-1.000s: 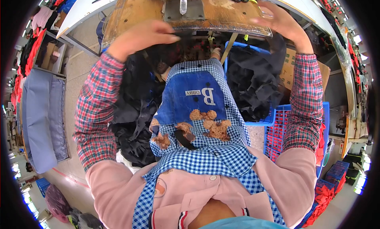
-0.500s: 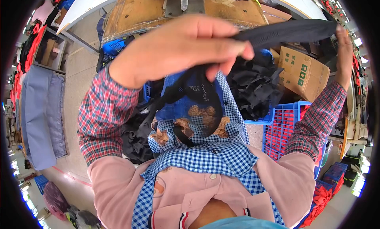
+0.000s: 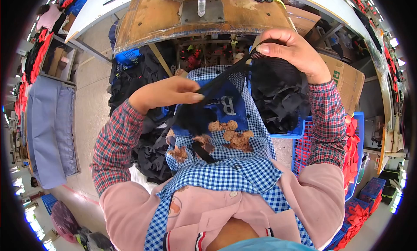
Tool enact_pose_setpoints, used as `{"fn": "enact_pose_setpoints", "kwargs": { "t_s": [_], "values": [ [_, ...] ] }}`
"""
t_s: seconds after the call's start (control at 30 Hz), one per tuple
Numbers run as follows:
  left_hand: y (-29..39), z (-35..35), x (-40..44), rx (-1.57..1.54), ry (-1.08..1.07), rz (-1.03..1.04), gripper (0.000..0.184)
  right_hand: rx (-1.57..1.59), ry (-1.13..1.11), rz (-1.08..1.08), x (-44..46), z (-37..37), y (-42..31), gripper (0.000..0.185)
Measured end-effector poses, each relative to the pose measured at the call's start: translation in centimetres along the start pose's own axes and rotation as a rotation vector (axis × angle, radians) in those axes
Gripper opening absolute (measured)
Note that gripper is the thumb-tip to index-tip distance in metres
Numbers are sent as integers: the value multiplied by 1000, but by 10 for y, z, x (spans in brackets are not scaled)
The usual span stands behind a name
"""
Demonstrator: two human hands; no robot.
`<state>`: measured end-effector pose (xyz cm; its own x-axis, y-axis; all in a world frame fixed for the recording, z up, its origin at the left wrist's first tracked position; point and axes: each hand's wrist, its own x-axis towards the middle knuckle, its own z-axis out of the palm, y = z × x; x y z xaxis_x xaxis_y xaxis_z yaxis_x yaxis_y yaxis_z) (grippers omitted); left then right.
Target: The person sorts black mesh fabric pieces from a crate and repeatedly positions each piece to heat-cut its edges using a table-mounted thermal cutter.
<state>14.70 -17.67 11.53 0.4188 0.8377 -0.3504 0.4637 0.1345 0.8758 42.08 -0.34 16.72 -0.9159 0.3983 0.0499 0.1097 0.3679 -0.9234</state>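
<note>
A black fabric piece (image 3: pixel 226 77) stretches slantwise between my hands above my lap. Part of it is mesh, with narrow bands, and its exact kind I cannot tell. My left hand (image 3: pixel 167 94) pinches the lower end between thumb and fingers, where a dark, blurred portion hangs down. Higher up, my right hand (image 3: pixel 293 53) grips the other end, thumb on top, with mesh hanging below the fingers. Underneath lies my blue checked apron (image 3: pixel 226 168), which has a dark blue patch (image 3: pixel 232 118) and worn brown spots.
Ahead stands a wooden worktable (image 3: pixel 152 16) with a metal plate (image 3: pixel 202 10). Black fabric heaps (image 3: pixel 150 147) lie at my left, and more black pieces fill a blue crate (image 3: pixel 284 131) at right. Beyond are a cardboard box (image 3: pixel 347 84) and a blue basket (image 3: pixel 302 151) with red pieces.
My right hand has come inward from the far right, and my left hand has moved down and left. The black fabric now slants across my lap between them.
</note>
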Motion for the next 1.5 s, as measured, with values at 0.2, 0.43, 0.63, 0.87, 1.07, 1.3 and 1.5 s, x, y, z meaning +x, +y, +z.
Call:
{"fn": "enact_pose_setpoints", "kwargs": {
  "t_s": [0.2, 0.43, 0.63, 0.87, 1.07, 1.3, 1.5],
  "values": [
    [18, -40, -32, -203, 622, 66, 23, 146, -22, -13, 27, 9, 25, 14],
    [11, -102, -3, 218, 765, 59, 33, -296, 291, -86, 76, 10, 62, 22],
    [-35, -153, 47, 229, 703, -39, 33, -432, 355, -127, 117, -4, 98, 23],
    [-48, -170, 59, 190, 707, -37, 27, -581, 367, -88, 127, -8, 92, 25],
    [-40, -167, 57, 182, 670, -12, 37, -593, 355, -104, 130, -12, 96, 24],
    [-40, -166, 60, 264, 686, 21, 27, -591, 327, -82, 129, -15, 90, 24],
    [-51, -172, 62, 229, 674, -16, 29, -529, 296, -92, 136, -14, 97, 24]
  ]
}}
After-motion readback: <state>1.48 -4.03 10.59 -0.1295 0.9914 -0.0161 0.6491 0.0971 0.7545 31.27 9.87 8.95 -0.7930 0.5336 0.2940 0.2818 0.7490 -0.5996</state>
